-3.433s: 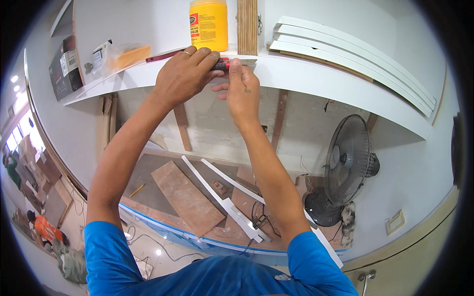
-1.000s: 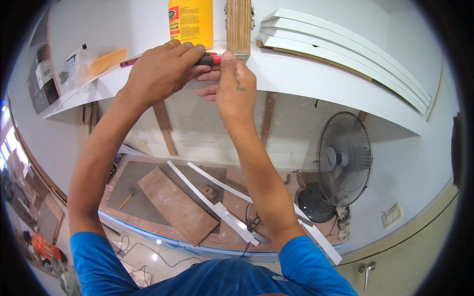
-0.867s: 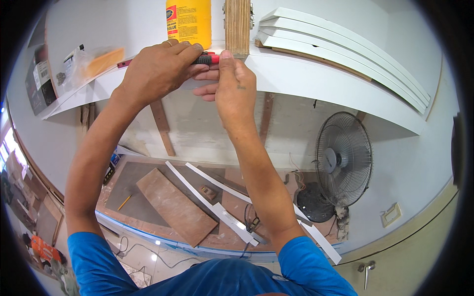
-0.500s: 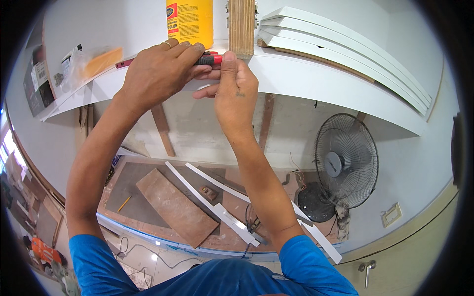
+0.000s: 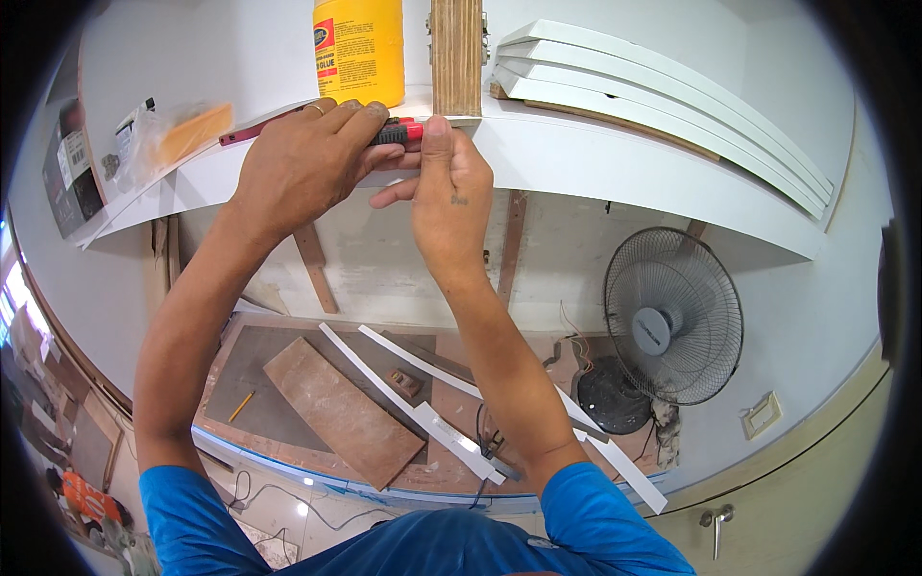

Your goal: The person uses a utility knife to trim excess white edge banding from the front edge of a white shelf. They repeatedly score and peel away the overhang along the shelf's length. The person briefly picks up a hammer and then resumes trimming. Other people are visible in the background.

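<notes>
My left hand (image 5: 303, 163) is closed around a red and black hand tool (image 5: 399, 132), held against the front edge of a white shelf (image 5: 615, 168). The tool's red end shows between my two hands. My right hand (image 5: 447, 187) is pressed to the shelf edge just right of the tool, thumb up against the base of an upright wooden board (image 5: 455, 58), fingers curled toward the tool. A yellow glue bottle (image 5: 359, 48) stands on the shelf right behind my left hand.
Several curved white strips (image 5: 672, 96) are stacked on the shelf at right. Plastic bags with small parts (image 5: 163, 139) lie on its left end. Below, a grey fan (image 5: 672, 317) stands on the floor beside a brown board (image 5: 341, 411), white strips (image 5: 423, 418), a pencil and cables.
Both hands stay at the shelf edge with the tool. They and the view have shifted only slightly; over the longer span the hands moved a little left along the edge.
</notes>
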The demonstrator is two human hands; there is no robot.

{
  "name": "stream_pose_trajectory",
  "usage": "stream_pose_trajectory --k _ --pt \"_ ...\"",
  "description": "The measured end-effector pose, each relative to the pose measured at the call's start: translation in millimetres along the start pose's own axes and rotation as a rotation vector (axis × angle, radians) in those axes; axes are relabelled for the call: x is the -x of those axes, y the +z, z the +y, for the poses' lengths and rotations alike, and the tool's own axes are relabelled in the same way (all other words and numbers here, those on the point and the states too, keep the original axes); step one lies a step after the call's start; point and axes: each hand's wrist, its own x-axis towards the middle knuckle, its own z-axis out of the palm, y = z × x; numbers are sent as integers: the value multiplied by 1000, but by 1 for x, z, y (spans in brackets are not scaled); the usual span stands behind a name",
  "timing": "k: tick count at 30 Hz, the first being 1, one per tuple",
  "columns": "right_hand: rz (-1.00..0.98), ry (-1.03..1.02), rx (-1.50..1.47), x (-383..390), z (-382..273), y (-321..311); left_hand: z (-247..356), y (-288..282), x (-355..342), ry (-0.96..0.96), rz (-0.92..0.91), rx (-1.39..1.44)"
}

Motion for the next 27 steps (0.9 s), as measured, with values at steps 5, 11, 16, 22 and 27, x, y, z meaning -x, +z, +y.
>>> stream_pose_trajectory --k 5,11,16,22,27 --pt "20 11 -4 0 -4 2 1 1 0 3 11 -13" --pt "11 15 11 0 -5 1 0 1 0 11 23 -9" --pt "2 22 24 0 -5 0 1 0 0 -4 -2 -15" --pt "29 18 -23 -2 -6 2 0 -8 -5 1 -61 10" --pt "39 11 -37 -1 -3 4 -4 -7 -5 12 -53 22"
